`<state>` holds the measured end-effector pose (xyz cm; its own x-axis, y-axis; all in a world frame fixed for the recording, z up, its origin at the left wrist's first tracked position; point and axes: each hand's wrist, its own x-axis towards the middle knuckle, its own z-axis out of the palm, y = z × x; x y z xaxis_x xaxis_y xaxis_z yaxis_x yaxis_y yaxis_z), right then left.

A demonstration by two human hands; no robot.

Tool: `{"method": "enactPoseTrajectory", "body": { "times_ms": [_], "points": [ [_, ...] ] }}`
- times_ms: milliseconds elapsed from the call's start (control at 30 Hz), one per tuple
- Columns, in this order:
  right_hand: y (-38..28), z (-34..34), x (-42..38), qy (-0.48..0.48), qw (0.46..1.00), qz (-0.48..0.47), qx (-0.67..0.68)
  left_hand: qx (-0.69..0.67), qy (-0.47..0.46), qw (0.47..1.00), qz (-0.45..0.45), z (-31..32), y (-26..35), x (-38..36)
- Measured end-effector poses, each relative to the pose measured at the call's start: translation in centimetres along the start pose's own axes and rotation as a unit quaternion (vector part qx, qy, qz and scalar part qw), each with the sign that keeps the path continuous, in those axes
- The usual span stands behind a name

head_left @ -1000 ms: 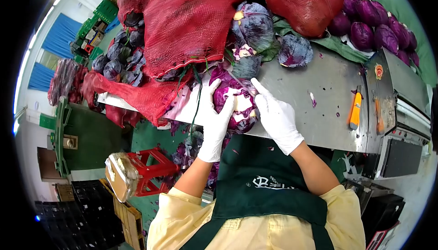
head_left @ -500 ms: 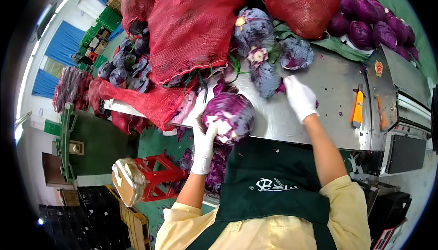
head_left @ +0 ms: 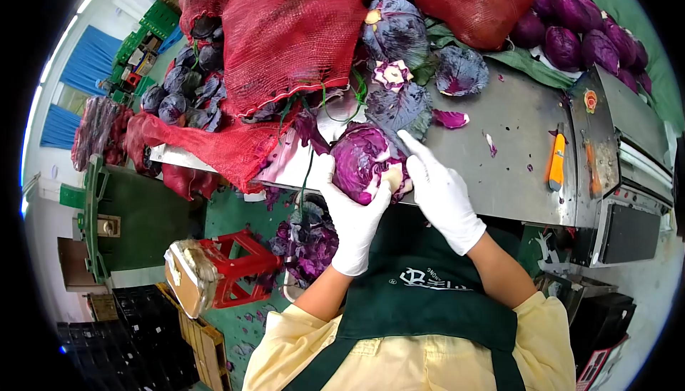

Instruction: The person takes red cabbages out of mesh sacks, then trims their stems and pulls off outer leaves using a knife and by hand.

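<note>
A trimmed red cabbage [head_left: 365, 161] sits at the front edge of the steel table, its pale cut stem end facing me. My left hand [head_left: 357, 209], in a white glove, grips it from below and the left. Also gloved, my right hand [head_left: 444, 191] is right at the cabbage's right side with its fingers stretched out. Just beyond the cabbage lie a loose outer leaf [head_left: 403, 109] and a cut stem piece [head_left: 392, 75]. A purple leaf scrap [head_left: 451, 119] rests on the metal to the right.
Red mesh sacks [head_left: 300, 34] fill the table's far side. Peeled cabbages [head_left: 596, 48] are piled at the back right. An orange utility knife [head_left: 557, 163] lies on the steel table [head_left: 514, 191]. Below left are a red stool [head_left: 246, 266] and cabbage leaves [head_left: 310, 245].
My right hand has come from the leaves on the table to the cabbage's right side. A purple scrap now lies there. My left hand and the cabbage have shifted slightly right.
</note>
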<state>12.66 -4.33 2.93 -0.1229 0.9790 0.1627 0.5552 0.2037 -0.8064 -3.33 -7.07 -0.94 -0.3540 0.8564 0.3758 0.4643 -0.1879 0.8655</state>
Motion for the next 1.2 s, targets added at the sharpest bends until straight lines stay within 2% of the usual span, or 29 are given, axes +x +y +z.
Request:
{"method": "enactPoseTrajectory", "body": {
  "times_ms": [67, 133, 267, 333, 367, 433, 467, 500, 600, 633, 667, 733, 767, 800, 867, 900, 933, 1000, 1067, 1100, 1200],
  "points": [
    [-0.5, 0.4, -0.4, 0.012, 0.997, -0.026, -0.068, 0.003, 0.015, 1.000, 0.013, 0.3, -0.1, -0.1],
    [-0.7, 0.5, -0.4, 0.018, 0.995, -0.031, -0.090, 0.042, 0.016, 0.998, 0.053, 0.5, 0.1, -0.4],
    [-0.7, 0.4, -0.2, 0.044, 0.990, -0.036, -0.131, 0.057, 0.028, 0.996, 0.065, 0.9, -0.2, -0.5],
    [0.1, -0.1, 0.7, 0.040, 0.995, -0.016, -0.090, 0.064, 0.023, 0.995, 0.072, 0.8, -0.2, -0.3],
    [1.0, 0.1, 1.2, 0.074, 0.997, -0.002, -0.026, 0.055, 0.018, 0.996, 0.065, 0.8, -0.2, -0.2],
    [1.1, -0.1, 1.8, 0.075, 0.996, -0.015, -0.038, 0.067, 0.009, 0.995, 0.071, 0.5, -0.1, 0.4],
    [1.2, -0.2, 1.9, 0.075, 0.996, -0.025, -0.050, 0.020, 0.000, 0.999, 0.045, 0.5, -0.2, 0.9],
    [1.2, -0.3, 2.5, 0.046, 0.997, 0.005, -0.068, 0.013, -0.014, 0.999, 0.032, 0.3, -0.2, 1.4],
    [2.8, 0.2, 4.3, 0.068, 0.993, 0.017, -0.100, -0.030, -0.062, 0.998, 0.004, -0.6, -0.3, 3.1],
    [3.9, 0.6, 4.9, 0.072, 0.994, 0.013, -0.080, -0.120, -0.078, 0.990, -0.017, -0.7, 0.2, 3.3],
    [4.8, 0.8, 5.4, 0.040, 0.992, 0.045, -0.115, -0.209, -0.094, 0.973, -0.035, -0.8, 0.8, 3.8],
    [6.2, 0.5, 6.0, 0.032, 0.987, 0.081, -0.135, -0.208, -0.201, 0.957, -0.036, -2.5, -0.2, 5.4],
    [8.2, 0.6, 6.4, 0.029, 0.986, 0.071, -0.145, -0.208, -0.219, 0.952, -0.047, -3.1, -0.7, 6.0],
    [8.2, -0.6, 6.5, -0.012, 0.986, 0.078, -0.149, -0.150, -0.229, 0.961, -0.022, -3.8, -1.6, 6.8],
    [6.1, -2.5, 4.8, -0.006, 0.979, 0.129, -0.157, -0.068, -0.217, 0.973, -0.026, -4.0, -3.8, 8.5],
    [7.1, -2.3, 4.3, 0.048, 0.980, 0.075, -0.178, -0.035, -0.185, 0.982, -0.007, -3.7, -5.5, 9.1],
    [7.3, -2.3, 3.7, 0.103, 0.973, 0.022, -0.204, -0.083, -0.160, 0.982, -0.057, -2.9, -4.9, 9.3],
    [7.2, -3.6, 2.0, 0.075, 0.991, -0.025, -0.105, -0.061, -0.155, 0.984, -0.059, -2.1, -5.7, 11.0],
    [7.3, -3.5, 0.3, -0.011, 0.996, -0.030, -0.089, -0.150, -0.233, 0.956, -0.095, -2.0, -3.1, 12.2],
    [6.6, -3.6, -0.2, -0.041, 0.995, -0.030, -0.091, -0.153, -0.255, 0.950, -0.093, -1.9, -2.7, 12.9],
    [6.1, -3.2, -0.7, -0.077, 0.996, -0.022, -0.033, -0.160, -0.286, 0.940, -0.096, -1.5, -2.1, 14.1]
  ]
}}
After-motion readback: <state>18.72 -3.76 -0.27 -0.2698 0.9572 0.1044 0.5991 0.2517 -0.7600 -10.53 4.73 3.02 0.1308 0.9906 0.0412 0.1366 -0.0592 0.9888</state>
